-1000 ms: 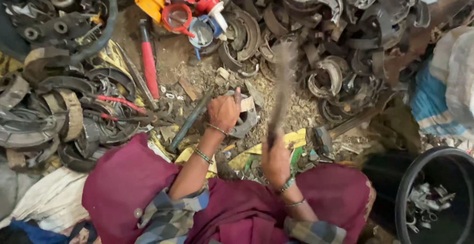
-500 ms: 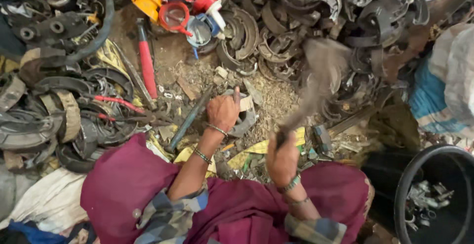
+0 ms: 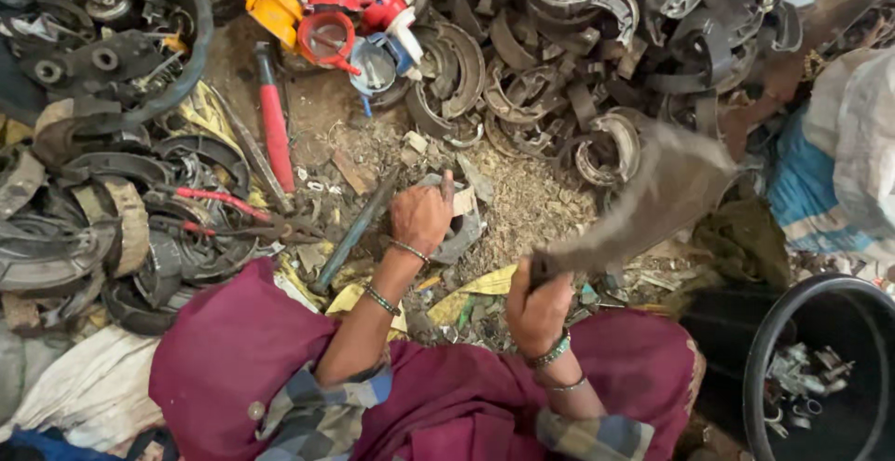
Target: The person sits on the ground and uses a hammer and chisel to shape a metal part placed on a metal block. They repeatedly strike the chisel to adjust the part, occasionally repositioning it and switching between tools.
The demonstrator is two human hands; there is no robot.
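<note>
- Dirt floor, scrap brake shoes (image 3: 597,13) heaped far.
- We see the left hand (image 3: 421,219) pressing a stiff, heavy metal part (image 3: 460,228); best gripped at its edge.
- Our right hand (image 3: 538,304) is fisted around a blurred hammer handle (image 3: 578,247).

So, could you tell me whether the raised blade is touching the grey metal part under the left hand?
Apart. The head view shows the blade lifted well right of the metal part, debris-strewn ground between them.

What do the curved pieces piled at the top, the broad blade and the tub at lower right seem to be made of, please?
Curved pieces: likely metal with a worn lining; dull grey, rust-brown patches.
Broad blade in the right hand: probably dark steel, though motion blur hides its finish.
Tub: looks like black rubber or plastic; thick matte rim.
</note>
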